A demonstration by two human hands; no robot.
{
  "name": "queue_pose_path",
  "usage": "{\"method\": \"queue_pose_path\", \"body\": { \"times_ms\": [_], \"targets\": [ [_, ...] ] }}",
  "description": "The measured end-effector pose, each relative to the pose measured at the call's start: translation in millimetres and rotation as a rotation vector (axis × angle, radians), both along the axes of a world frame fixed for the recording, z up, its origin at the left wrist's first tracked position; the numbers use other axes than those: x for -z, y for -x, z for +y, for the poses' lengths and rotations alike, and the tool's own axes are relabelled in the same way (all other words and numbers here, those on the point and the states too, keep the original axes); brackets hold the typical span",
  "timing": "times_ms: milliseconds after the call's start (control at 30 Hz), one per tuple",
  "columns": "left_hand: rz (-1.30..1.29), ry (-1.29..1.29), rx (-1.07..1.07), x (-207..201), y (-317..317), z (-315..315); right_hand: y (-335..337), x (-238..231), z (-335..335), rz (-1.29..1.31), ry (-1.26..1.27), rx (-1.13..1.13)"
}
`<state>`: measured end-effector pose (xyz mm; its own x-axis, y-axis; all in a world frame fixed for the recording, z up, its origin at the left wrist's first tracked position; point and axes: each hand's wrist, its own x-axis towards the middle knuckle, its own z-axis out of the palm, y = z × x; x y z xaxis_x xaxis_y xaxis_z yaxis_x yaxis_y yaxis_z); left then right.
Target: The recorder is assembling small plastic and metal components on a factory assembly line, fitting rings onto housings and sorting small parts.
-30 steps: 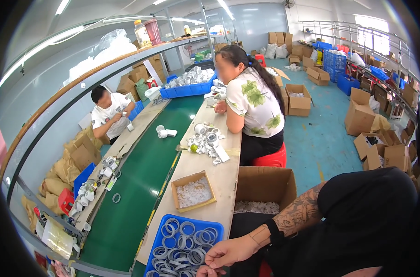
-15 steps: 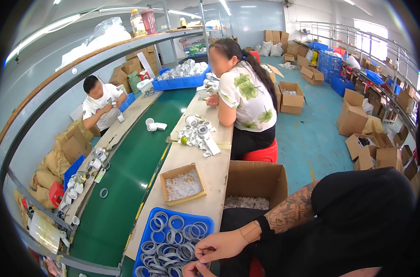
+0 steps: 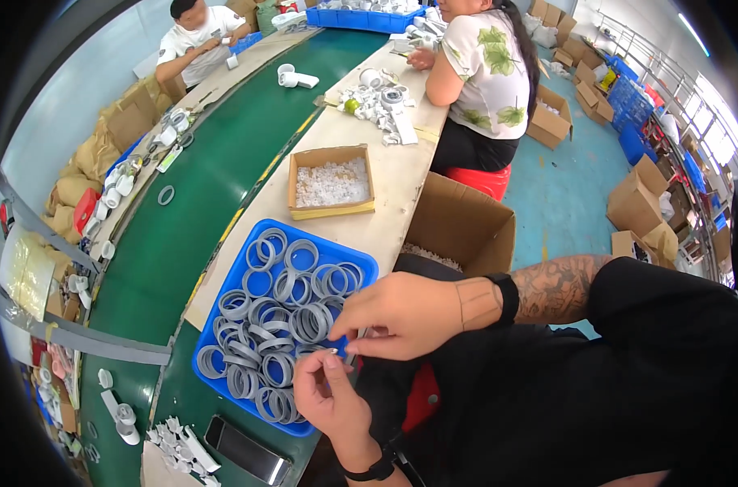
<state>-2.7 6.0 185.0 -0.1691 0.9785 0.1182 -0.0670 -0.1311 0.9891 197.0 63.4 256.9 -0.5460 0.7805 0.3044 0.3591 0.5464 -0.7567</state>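
My left hand is raised at the near right corner of a blue tray, its thumb and forefinger pinching a small whitish piece. From the right, my right hand reaches in just above it, fingers curled and fingertips close to that piece. Something grey shows under the right fingers, too hidden to name. Many grey rings lie loosely piled in the tray beside both hands.
Beyond the tray stands a shallow carton of small clear-white pieces. A large cardboard box is on the right. A phone lies near the front. Green belt runs left; two people sit farther off.
The view has tilted down, so the tray and both hands appear higher. My left hand, mostly cut off before, now shows fully with the small piece. A phone and white parts have come into view.
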Motion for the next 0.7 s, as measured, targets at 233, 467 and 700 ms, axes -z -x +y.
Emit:
{"method": "queue_pose_path", "body": {
  "times_ms": [233, 467, 700],
  "targets": [
    [0.451, -0.308, -0.117, -3, 11, -3, 14, -5, -3, -0.219, -0.352, -0.035],
    [0.554, -0.553, -0.282, -44, 2, -19, 35, -13, -12, -0.149, -0.307, 0.063],
    [0.278, -0.266, -0.159, -32, 9, -9, -31, -23, 20, -0.217, -0.160, 0.209]
  ]
}}
